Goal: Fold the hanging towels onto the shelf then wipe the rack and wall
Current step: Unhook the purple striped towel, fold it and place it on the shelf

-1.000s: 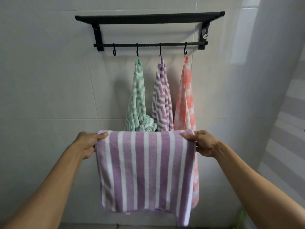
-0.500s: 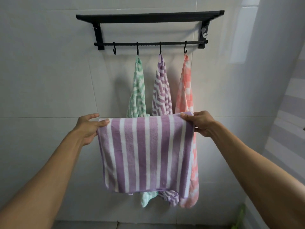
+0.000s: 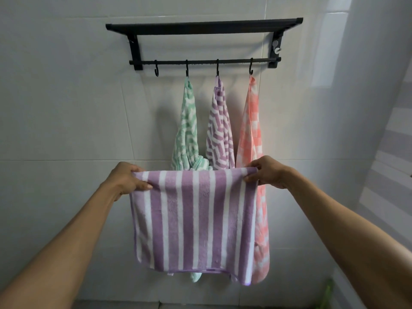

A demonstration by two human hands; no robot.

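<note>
Purple-and-white striped terry towel (image 3: 194, 219): doubled over, top fold stretched level, lower edge hanging free below. Left hand (image 3: 127, 177) pinched shut on its upper left corner; right hand (image 3: 266, 172) pinched shut on its upper right corner. Held clear of the white tiled wall (image 3: 66, 108), well below the black metal wall rack (image 3: 204, 26). Behind it, on hooks: green zigzag towel (image 3: 187, 130), purple zigzag towel (image 3: 219, 134), coral checked towel (image 3: 253, 134). Leftmost black hook (image 3: 156, 69) bare.

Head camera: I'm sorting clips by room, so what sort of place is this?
Most likely a bathroom. The wall is covered in large pale tiles, a black towel rack with a hook rail is fixed to it, and three towels hang there, including a green towel.
</note>
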